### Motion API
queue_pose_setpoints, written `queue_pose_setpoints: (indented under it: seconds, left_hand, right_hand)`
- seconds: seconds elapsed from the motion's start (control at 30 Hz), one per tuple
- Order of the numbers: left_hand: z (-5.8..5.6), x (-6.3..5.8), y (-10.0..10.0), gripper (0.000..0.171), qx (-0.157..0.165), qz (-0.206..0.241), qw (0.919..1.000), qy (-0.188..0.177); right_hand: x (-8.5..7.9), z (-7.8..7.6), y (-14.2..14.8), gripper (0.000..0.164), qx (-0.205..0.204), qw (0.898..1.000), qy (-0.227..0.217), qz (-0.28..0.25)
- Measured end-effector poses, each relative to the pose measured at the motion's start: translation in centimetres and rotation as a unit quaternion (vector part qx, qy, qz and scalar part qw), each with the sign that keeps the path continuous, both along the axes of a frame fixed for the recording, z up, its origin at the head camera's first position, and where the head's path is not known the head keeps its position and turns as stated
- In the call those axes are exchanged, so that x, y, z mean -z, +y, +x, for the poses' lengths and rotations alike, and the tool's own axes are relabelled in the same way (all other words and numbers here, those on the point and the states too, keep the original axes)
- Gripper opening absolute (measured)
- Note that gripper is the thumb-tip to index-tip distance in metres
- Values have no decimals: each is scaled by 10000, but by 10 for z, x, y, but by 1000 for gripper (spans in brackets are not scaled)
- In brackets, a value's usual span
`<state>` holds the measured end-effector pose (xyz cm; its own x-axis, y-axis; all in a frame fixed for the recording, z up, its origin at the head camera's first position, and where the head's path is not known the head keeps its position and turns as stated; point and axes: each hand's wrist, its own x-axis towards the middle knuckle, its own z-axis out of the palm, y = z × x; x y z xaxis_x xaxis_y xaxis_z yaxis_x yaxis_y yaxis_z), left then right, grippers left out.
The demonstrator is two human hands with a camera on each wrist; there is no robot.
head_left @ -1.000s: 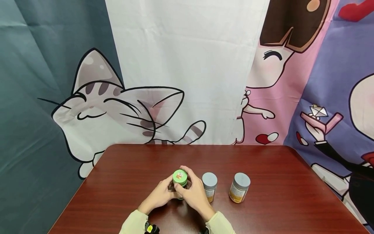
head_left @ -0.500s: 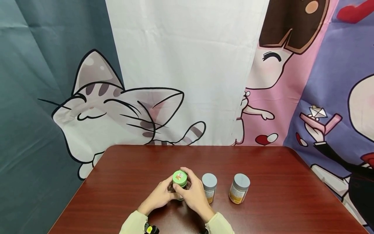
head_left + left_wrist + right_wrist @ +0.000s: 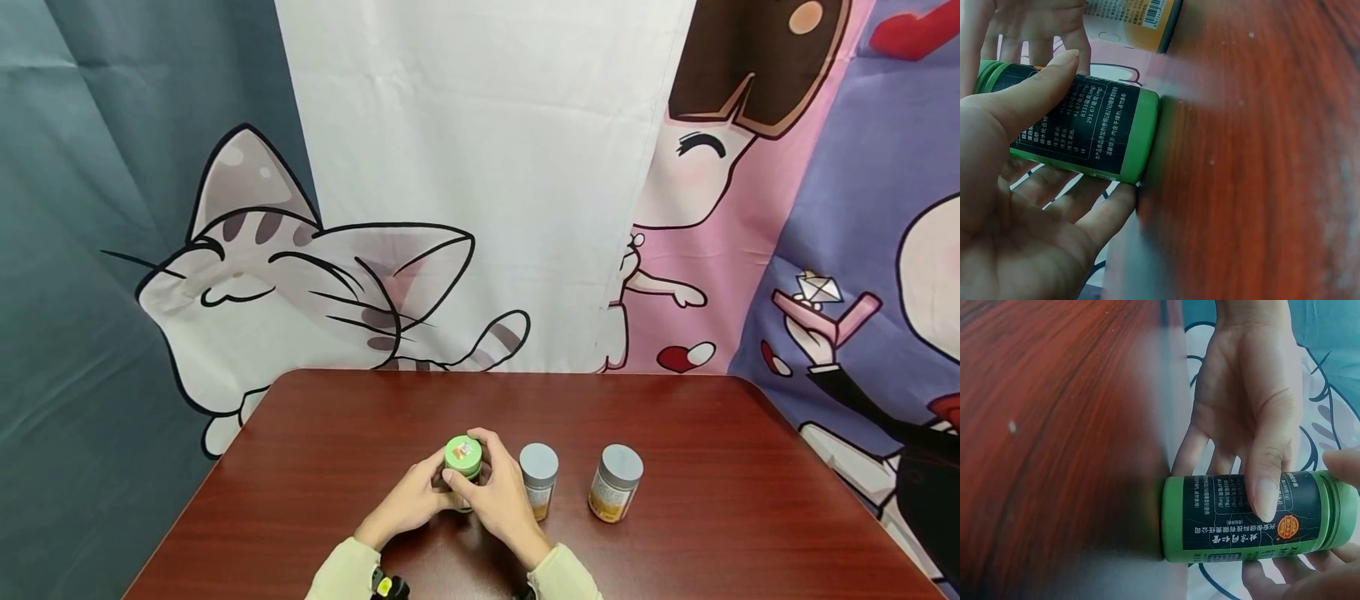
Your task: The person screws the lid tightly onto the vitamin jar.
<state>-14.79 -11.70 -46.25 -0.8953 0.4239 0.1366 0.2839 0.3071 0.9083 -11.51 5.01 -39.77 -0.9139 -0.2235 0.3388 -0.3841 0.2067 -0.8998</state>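
Observation:
A small green jar (image 3: 1100,131) with a dark printed label stands upright at the near middle of the table, both hands around it. My left hand (image 3: 411,500) grips the body, its thumb across the label and its fingers around the other side. Higher up, my right hand (image 3: 501,496) holds the green lid (image 3: 462,452) between thumb and fingers. In the right wrist view the right thumb lies on the lid (image 3: 1342,512), and the left thumb presses the label. The jar's base (image 3: 1174,519) appears to touch the table; the hands hide much of its body in the head view.
A grey-lidded jar (image 3: 538,467) with a white and yellow label stands just right of my right hand. Farther right is a similar jar (image 3: 617,483). The reddish-brown table (image 3: 360,408) ends at a cartoon-printed cloth (image 3: 480,167) behind it.
My right thumb and fingertips have shifted slightly around the lid. The left hand, the green jar and both grey-lidded jars stay in place; the head view moves a little.

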Motion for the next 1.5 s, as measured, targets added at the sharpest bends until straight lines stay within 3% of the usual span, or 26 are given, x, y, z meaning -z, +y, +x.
queue_pose_setpoints:
  seconds: [0.37, 0.83, 0.93, 1.13, 1.3, 1.4, 1.5]
  left_hand:
    - [0, -3, 0, 73, 49, -54, 10000, 13]
    - [-2, 0, -1, 73, 49, 74, 10000, -13]
    - [-2, -1, -1, 73, 17, 2, 10000, -12]
    - [-2, -1, 0, 72, 19, -60, 10000, -38]
    - [4, -12, 2, 70, 2, -64, 9999, 104]
    - [10, -24, 3, 68, -3, -47, 9999, 90]
    - [13, -29, 3, 66, 52, 46, 10000, 54]
  right_hand:
    - [2, -1, 3, 63, -369, 9991, -201, 23]
    - [-1, -1, 2, 55, -373, 9990, -102, -231]
    - [3, -3, 2, 55, -373, 9989, -82, -257]
    - [27, -14, 0, 57, -162, 9998, -62, -24]
    - [33, -18, -1, 57, -21, 9999, 112, 55]
    - [33, -19, -2, 56, 25, 9999, 90, 48]
    - [33, -20, -3, 55, 66, 9999, 13, 92]
